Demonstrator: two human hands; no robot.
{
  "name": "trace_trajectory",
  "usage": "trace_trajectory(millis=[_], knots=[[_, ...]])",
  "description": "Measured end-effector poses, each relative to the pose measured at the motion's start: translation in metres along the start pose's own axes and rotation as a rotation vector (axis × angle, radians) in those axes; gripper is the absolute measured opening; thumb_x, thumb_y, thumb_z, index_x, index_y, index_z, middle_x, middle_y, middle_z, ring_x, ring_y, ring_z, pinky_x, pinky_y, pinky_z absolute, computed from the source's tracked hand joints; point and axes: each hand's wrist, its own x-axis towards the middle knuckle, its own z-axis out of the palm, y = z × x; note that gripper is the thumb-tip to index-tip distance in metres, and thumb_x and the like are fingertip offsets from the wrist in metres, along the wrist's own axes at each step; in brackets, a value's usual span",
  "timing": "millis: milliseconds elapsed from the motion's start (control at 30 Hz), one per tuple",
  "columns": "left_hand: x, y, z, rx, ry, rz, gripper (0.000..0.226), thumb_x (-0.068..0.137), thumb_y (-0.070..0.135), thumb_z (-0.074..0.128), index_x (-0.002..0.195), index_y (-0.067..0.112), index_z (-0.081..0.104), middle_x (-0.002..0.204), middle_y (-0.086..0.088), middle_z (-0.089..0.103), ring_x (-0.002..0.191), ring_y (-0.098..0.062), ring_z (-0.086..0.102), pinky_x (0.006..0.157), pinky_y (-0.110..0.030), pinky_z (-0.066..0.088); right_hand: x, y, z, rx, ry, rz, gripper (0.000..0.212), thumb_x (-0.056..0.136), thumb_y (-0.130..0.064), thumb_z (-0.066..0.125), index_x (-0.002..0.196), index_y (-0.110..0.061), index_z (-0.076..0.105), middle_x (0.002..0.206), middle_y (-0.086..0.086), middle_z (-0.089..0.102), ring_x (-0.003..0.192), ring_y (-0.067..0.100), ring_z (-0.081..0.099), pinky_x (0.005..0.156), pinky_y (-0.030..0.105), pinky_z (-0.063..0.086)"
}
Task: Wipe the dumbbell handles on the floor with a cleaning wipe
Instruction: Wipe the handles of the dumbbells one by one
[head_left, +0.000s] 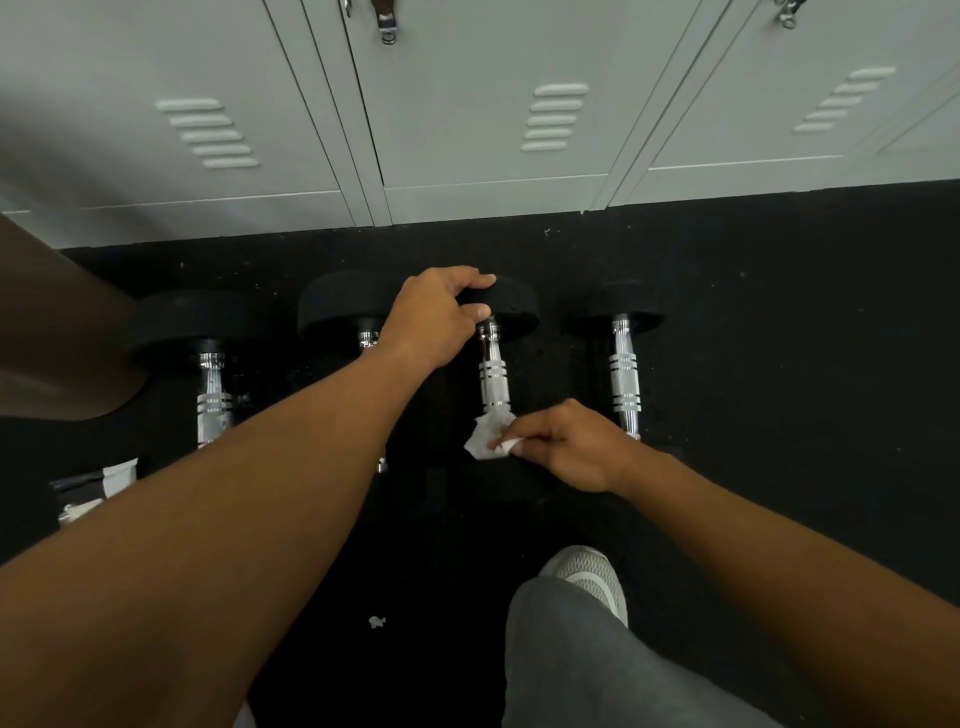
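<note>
Four dumbbells (493, 358) on floor, crumpled white wipe (485, 439)

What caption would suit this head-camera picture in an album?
Left hand steadies a dumbbell's black head while the right hand rubs a white wipe on its chrome handle.

Four black-headed dumbbells with chrome knurled handles lie side by side across the middle of the frame on the dark rubber floor (779, 364), their far heads toward the pale grey metal lockers (467, 104) filling the upper frame. From left: first dumbbell (213, 395), second dumbbell (337, 306), third dumbbell (493, 374), fourth dumbbell (623, 379). The left hand (431, 317) rests on the third's far head; the right hand (566, 447) holds a crumpled white wipe (485, 439) at its handle's near end. A grey mesh shoe (592, 577) sits at lower centre.
</note>
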Motion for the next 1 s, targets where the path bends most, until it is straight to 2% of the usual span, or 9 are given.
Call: trace_trajectory(millis=[100, 200, 367, 433, 567, 700, 833, 933, 1000], knots=[[-0.001, 0.001, 0.0, -0.024, -0.004, -0.008, 0.041, 0.09, 0.016, 0.069, 0.129, 0.028, 0.065, 0.145, 0.006, 0.054, 0.134, -0.013, 0.049, 0.113, -0.027, 0.033, -0.001, 0.005, -0.005, 0.336, 0.054, 0.1, 0.015, 0.092, -0.014, 0.061, 0.091, -0.018, 0.076, 0.09, -0.002, 0.074, 0.088, 0.012, 0.066, 0.091, 0.041, 0.05], [-0.011, 0.003, 0.004, -0.043, 0.057, 0.024, 0.034, 0.092, 0.016, 0.066, 0.125, 0.026, 0.068, 0.141, 0.005, 0.057, 0.132, -0.01, 0.05, 0.113, -0.024, 0.034, -0.003, -0.001, -0.014, 0.718, 0.217, 0.156, 0.018, 0.097, -0.004, 0.054, 0.087, -0.008, 0.068, 0.077, 0.005, 0.068, 0.073, 0.016, 0.065, 0.073, 0.039, 0.054], [-0.054, 0.008, 0.01, -0.261, 0.242, 0.177, 0.013, 0.093, 0.013, 0.064, 0.097, 0.015, 0.076, 0.096, 0.005, 0.075, 0.093, -0.006, 0.069, 0.084, -0.021, 0.053, -0.003, -0.023, -0.032, 1.058, 0.245, 0.096, 0.016, 0.101, -0.007, 0.048, 0.101, -0.005, 0.064, 0.093, 0.012, 0.069, 0.084, 0.026, 0.069, 0.079, 0.046, 0.059], [-0.064, 0.01, 0.007, -0.483, 0.15, 0.044, 0.015, 0.092, 0.025, 0.066, 0.097, 0.014, 0.076, 0.097, -0.002, 0.075, 0.096, -0.016, 0.07, 0.087, -0.028, 0.055, 0.0, -0.031, -0.04, 1.133, 0.245, 0.059, 0.018, 0.101, -0.007, 0.047, 0.105, -0.004, 0.064, 0.101, 0.014, 0.069, 0.091, 0.029, 0.069, 0.084, 0.052, 0.058], [-0.069, 0.012, -0.007, -0.893, -0.374, -0.304, 0.05, 0.085, 0.046, 0.067, 0.127, 0.02, 0.064, 0.125, -0.006, 0.069, 0.116, -0.024, 0.065, 0.097, -0.041, 0.053, 0.01, -0.043, -0.048, 1.2, 0.257, 0.012, 0.022, 0.101, -0.006, 0.046, 0.115, -0.004, 0.062, 0.108, 0.015, 0.068, 0.097, 0.033, 0.068, 0.088, 0.056, 0.054], [-0.066, 0.009, -0.011, -0.979, -0.237, -0.402, 0.037, 0.085, 0.013, 0.071, 0.12, 0.004, 0.063, 0.122, -0.015, 0.069, 0.115, -0.032, 0.066, 0.091, -0.039, 0.057, 0.018, -0.046, -0.044, 1.098, 0.278, 0.064, 0.018, 0.1, -0.008, 0.05, 0.111, -0.006, 0.065, 0.101, 0.013, 0.07, 0.09, 0.029, 0.07, 0.08, 0.048, 0.059], [-0.061, -0.015, -0.017, -0.965, -0.075, -0.506, 0.032, 0.089, 0.005, 0.066, 0.121, 0.0, 0.061, 0.119, -0.016, 0.07, 0.109, -0.032, 0.068, 0.093, -0.043, 0.056, 0.021, -0.046, -0.052, 0.909, 0.483, 0.15, 0.015, 0.098, -0.01, 0.055, 0.104, -0.003, 0.067, 0.093, 0.017, 0.073, 0.087, 0.03, 0.073, 0.078, 0.041, 0.061], [-0.06, -0.034, -0.016, -0.644, 0.021, -0.573, 0.025, 0.083, 0.012, 0.069, 0.108, 0.007, 0.066, 0.11, -0.014, 0.072, 0.101, -0.031, 0.07, 0.094, -0.049, 0.055, 0.024, -0.038, -0.057, 0.508, 0.657, 0.133, 0.016, 0.097, -0.013, 0.057, 0.104, -0.012, 0.071, 0.101, 0.005, 0.073, 0.095, 0.018, 0.071, 0.086, 0.032, 0.058], [-0.06, -0.037, -0.012, -0.339, 0.031, -0.557, 0.021, 0.078, 0.018, 0.066, 0.098, 0.01, 0.069, 0.1, -0.013, 0.072, 0.097, -0.031, 0.069, 0.087, -0.041, 0.056, 0.031, -0.035, -0.062, 0.16, 0.689, 0.024, 0.028, 0.096, -0.014, 0.058, 0.122, -0.019, 0.067, 0.126, -0.002, 0.064, 0.117, 0.011, 0.059, 0.101, 0.027, 0.048]])
